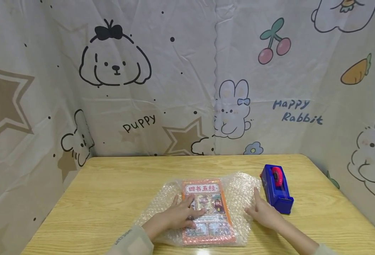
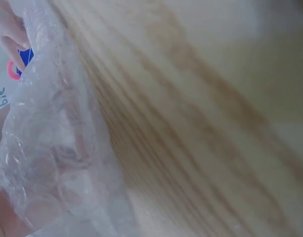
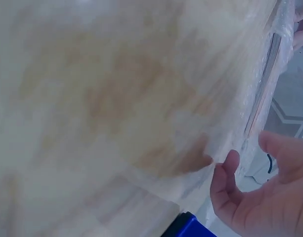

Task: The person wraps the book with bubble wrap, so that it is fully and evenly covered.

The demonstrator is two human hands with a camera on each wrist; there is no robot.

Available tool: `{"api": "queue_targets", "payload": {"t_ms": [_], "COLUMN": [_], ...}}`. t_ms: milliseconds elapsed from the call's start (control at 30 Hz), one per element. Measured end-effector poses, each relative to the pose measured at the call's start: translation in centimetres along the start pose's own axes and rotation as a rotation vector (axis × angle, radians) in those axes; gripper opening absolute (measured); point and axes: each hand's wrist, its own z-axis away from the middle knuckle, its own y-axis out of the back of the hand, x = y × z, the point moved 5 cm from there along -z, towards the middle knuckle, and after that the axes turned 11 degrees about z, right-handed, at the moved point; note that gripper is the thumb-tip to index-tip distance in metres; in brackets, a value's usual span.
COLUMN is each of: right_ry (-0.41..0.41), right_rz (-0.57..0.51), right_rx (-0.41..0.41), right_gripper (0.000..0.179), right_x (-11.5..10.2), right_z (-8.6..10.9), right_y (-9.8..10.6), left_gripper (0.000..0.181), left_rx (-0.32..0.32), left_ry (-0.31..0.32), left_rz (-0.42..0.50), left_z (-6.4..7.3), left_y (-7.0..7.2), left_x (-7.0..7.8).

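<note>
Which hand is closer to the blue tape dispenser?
Right. The right hand is just beside the blue tape dispenser; the left hand is farther left, on the bubble wrap over the book.

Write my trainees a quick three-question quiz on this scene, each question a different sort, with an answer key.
1. True or false: in the head view, the clear, bubbly plastic wrap extends past both the left and right sides of the orange-bordered rectangular book.

2. Multiple choice: in the head view, where is the blue, boxy tape dispenser?
A. Left of the book
B. On top of the book
C. Right of the book

3. Short answer: what colour is the round wheel seated in the dispenser?

Key: 1. True. 2. C. 3. Pinkish red.
</note>
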Motion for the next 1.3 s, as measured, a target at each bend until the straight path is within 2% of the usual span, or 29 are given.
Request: {"api": "queue_targets", "payload": {"t_ms": [133, 200, 367, 500, 633, 700, 767, 900, 1000, 1167, 1233, 1300], "right_ry": [-0.028, -0.06, -0.21, -0.292, -0.305, -0.287, -0.246, -0.131, -0.004, 0.255, 0.347, 0.416], "right_rz": [-0.096, -0.192, -0.543, -0.78, -0.974, -1.009, -0.986, -0.801, -0.624, -0.298, -0.213, -0.191], "right_rx": [0.015, -0.011, -0.138, -0.161, -0.151, -0.15, -0.152, -0.106, -0.056, 0.115, 0.166, 0.147], "right_gripper": [0.09, 0.091, 0.09, 0.087, 0.084, 0.08, 0.077, 0.074, 0.075, 0.069, 0.066, 0.065], "right_x": [0.3, 0.4, 0.6, 0.8, 0.9, 0.9, 0.6, -0.3, -1.2, -3.6, -4.8, -5.9], "right_z": [0.2, 0.2, 0.3, 0.5, 0.4, 0.1, -0.3, -1.2, -1.5, -1.5, -1.5, -1.6], "right_y": [0.0, 0.1, 0.1, -0.3, -0.6, -0.6, -0.6, -0.5, -0.5, -0.3, -0.2, -0.4], "left_gripper": [0.058, 0.058, 0.058, 0.058, 0.058, 0.058, 0.058, 0.058, 0.058, 0.058, 0.058, 0.058], "left_rx": [0.008, 0.009, 0.007, 0.008, 0.012, 0.013, 0.008, 0.004, 0.004, -0.003, -0.005, -0.004], "left_ry": [0.001, 0.002, 0.014, 0.022, 0.025, 0.028, 0.029, 0.025, 0.019, 0.015, 0.018, 0.022], "left_rz": [-0.007, -0.007, -0.001, 0.014, 0.017, 0.018, 0.018, 0.014, 0.012, 0.017, 0.016, 0.009], "left_z": [0.0, 0.0, -0.1, -0.2, -0.2, -0.2, -0.1, -0.2, -0.2, -0.1, 0.0, 0.0], "left_y": [0.0, 0.0, 0.0, -0.1, -0.1, -0.1, -0.1, -0.2, -0.2, -0.2, -0.1, -0.1], "left_x": [0.0, 0.0, -0.1, -0.2, -0.2, -0.3, -0.2, -0.2, -0.2, -0.1, 0.0, 0.1]}}
